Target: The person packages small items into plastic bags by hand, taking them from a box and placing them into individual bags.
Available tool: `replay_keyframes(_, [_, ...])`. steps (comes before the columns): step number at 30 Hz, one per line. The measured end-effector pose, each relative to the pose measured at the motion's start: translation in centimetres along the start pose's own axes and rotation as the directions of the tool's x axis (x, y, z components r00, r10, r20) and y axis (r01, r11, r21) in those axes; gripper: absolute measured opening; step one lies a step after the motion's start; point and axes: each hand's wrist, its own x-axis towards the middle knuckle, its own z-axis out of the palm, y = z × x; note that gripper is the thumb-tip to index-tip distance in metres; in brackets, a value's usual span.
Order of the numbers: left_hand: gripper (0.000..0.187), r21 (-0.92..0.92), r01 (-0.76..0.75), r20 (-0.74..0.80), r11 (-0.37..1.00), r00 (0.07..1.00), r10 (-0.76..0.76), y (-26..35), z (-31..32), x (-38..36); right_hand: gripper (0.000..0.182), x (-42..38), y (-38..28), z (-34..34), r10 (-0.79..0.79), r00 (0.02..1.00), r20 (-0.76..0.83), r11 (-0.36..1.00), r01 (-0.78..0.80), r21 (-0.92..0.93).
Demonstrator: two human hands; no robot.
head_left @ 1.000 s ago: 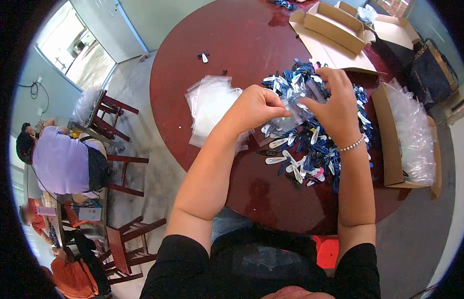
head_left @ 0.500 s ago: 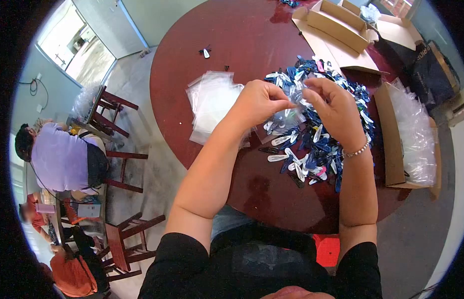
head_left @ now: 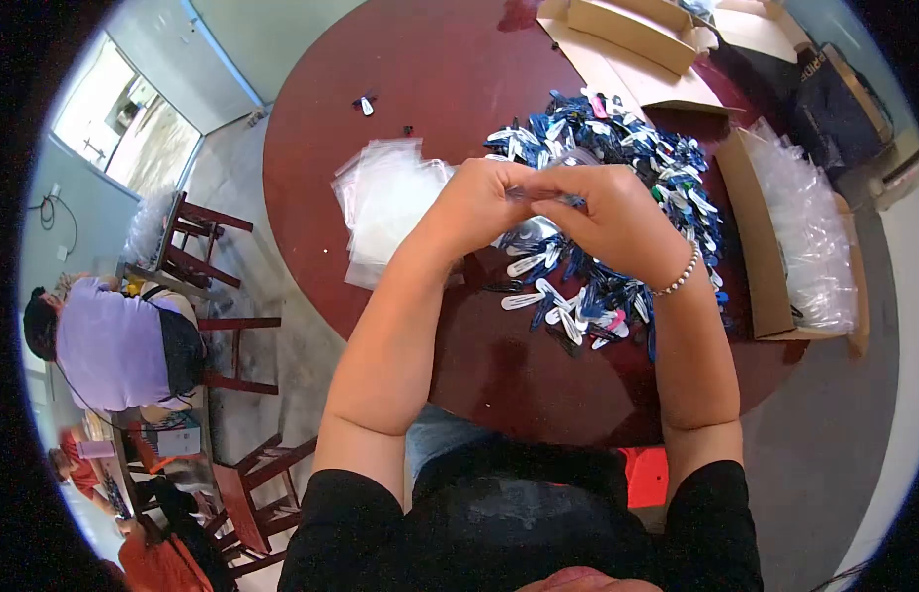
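Both hands meet over a heap of hair clips [head_left: 677, 163], mostly navy and white snap clips with a few pink ones. My left hand [head_left: 479, 205] is closed, its thumb and fingers pinching the edge of a clear plastic bag [head_left: 527, 231]. Against it, my right hand [head_left: 610, 212] wears a beaded bracelet and pinches the same bag with its fingertips. The fingers hide most of the bag, so its contents are hard to make out. To the left of my left hand lies a stack of flat clear bags [head_left: 390, 212].
An open cardboard box [head_left: 761, 247] filled with clear plastic packages stands at the right of the round red table [head_left: 321, 109]. Flattened cardboard [head_left: 627, 59] lies at the back. A lone clip [head_left: 367, 105] sits far left. Other people sit at the left, among wooden stools [head_left: 242, 493].
My right hand has moved left to meet my left hand and now grips the bag. The whole view has shifted slightly, with the table appearing further left and higher.
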Motion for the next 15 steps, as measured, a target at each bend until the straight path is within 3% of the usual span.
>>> replay_keyframes(3, [0.022,0.059,-0.009,-0.008,0.998,1.000,0.010,-0.2,0.1,0.0,0.016,-0.2,0.7,0.3,-0.010,0.998,0.063,0.991,0.018,-0.134])
replay_keyframes(8, [0.029,-0.006,-0.064,-0.030,0.998,0.997,0.064,0.2,0.0,-0.2,0.013,-0.1,0.2,-0.2,-0.067,0.998,-0.011,0.996,0.066,-0.062])
replay_keyframes(10, [0.038,-0.116,-0.006,0.018,0.993,1.000,0.009,0.2,-0.2,-0.2,0.013,-0.2,-0.2,-0.6,-0.110,0.993,-0.043,0.994,0.110,-0.014])
replay_keyframes(13, [0.039,0.030,-0.027,0.069,0.999,0.997,0.025,0.9,-0.4,-0.4,0.015,-0.4,-0.8,-0.6,-0.054,0.998,0.030,0.997,0.056,-0.060])
replay_keyframes(15, [0.043,-0.003,-0.056,0.106,0.998,0.993,0.056,0.6,-0.2,-0.4,0.016,-0.3,-1.2,-0.4,-0.092,0.996,0.013,0.993,0.093,-0.066])
